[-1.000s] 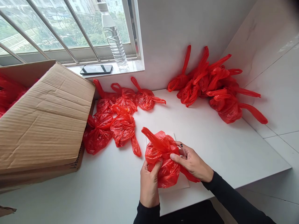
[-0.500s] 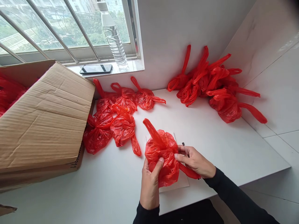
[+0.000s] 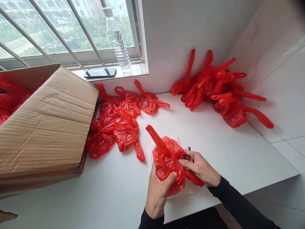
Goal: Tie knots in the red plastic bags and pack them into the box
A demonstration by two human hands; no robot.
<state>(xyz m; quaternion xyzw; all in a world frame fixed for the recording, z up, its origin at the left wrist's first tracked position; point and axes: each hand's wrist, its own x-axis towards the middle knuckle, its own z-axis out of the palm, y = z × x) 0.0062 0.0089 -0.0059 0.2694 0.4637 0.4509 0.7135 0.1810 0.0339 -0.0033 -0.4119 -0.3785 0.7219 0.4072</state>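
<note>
Tighter now: left grip [image 3: 158, 190] has rolled its thumb across the red bag [image 3: 166, 152], right grip [image 3: 202, 168] pinching its handle, both closed on it over the desk [image 3: 114, 190]. Mid-tie, I'd judge; next wants an even pull.

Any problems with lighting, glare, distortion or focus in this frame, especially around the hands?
Head view: soft daylight from the window, no blown glare on the white table, faint shadows beside the piled bags; wide-angle lean in its bars and the cardboard box; left hand, right hand and held red bag look sharp.
</note>
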